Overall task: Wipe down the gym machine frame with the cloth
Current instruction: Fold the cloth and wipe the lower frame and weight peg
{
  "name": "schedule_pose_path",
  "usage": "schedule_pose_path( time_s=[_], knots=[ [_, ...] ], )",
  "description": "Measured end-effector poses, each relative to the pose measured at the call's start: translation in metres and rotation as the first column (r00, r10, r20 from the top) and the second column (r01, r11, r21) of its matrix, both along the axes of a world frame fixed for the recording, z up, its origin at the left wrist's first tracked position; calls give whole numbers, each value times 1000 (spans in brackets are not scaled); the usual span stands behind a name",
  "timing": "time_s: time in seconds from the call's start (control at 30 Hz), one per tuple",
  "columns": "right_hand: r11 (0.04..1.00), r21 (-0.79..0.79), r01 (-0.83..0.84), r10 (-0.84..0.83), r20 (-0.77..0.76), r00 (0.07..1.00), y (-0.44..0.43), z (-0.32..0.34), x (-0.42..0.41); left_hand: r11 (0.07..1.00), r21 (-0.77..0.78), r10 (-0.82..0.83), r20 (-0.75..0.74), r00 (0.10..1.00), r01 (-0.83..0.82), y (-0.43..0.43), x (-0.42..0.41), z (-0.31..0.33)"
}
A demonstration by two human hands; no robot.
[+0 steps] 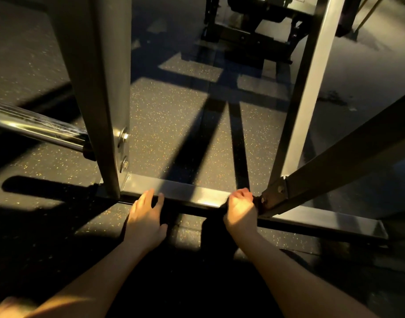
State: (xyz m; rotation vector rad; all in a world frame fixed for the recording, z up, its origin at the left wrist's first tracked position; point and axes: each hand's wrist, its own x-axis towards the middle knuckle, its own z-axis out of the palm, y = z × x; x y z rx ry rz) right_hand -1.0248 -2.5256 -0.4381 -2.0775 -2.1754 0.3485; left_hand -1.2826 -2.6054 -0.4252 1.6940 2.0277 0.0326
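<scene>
The gym machine's low horizontal base bar lies on the floor just ahead of me, lit in its middle. My left hand rests on the bar's near edge, close to the left upright, with fingers spread and straight. My right hand sits on the bar further right, beside the bolted foot of the diagonal brace. Its fingers are curled round a dark cloth. The cloth is mostly hidden under the hand and hard to tell from the shadowed bar.
A grey left upright with two bolts and a right upright rise from the bar. A dark diagonal brace crosses at the right. A chrome bar juts out left. Another machine stands behind on the speckled rubber floor.
</scene>
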Motion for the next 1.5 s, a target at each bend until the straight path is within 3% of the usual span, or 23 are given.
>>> schedule_pose_path(
  time_s=[0.07,0.17,0.3,0.5,0.57,0.7,0.9,0.97,1.07,1.17,1.23,1.27,1.4,1.5],
  knots=[
    [998,57,-31,37,-110,993,-2,-12,-34,1000,1,-13,6,1000,13,2,-4,1],
    [978,-24,-205,202,-99,974,-12,6,-86,1000,-12,-2,28,1000,2,0,-8,4],
    [942,-53,-331,331,-14,944,-11,13,-138,992,87,91,37,995,-94,-11,-25,7],
    [880,-53,-473,472,-22,881,-10,16,-143,987,149,67,-40,997,-61,-19,-49,43],
    [915,-62,-399,397,-38,917,-9,18,-127,985,172,44,-53,998,-34,-15,-51,66],
    [996,-71,-55,39,-213,976,-15,17,-123,976,216,9,-66,998,6,-10,-54,122],
    [991,-106,-86,36,-408,912,-16,26,-182,972,232,51,-117,992,-23,-27,-73,197],
    [981,-166,-100,-12,-566,824,-11,25,-200,973,228,80,-133,988,-48,-35,-80,217],
    [897,-414,-155,-303,-832,466,-8,37,-218,964,249,130,-134,982,-93,-45,-83,240],
    [760,-637,-128,-624,-771,130,5,63,-223,932,322,201,-80,976,-165,-42,-81,260],
    [705,-677,-210,-707,-695,-133,13,87,-220,890,400,252,-33,967,-218,-34,-77,273],
    [710,-658,-252,-703,-681,-204,15,102,-219,866,443,263,-12,965,-230,-30,-73,280],
    [785,-544,-296,-619,-708,-340,0,173,-213,778,565,250,123,960,-275,-18,-52,302],
    [890,-372,-264,-442,-845,-301,-23,225,-203,752,588,239,178,955,-298,-18,-46,309]
  ],
)
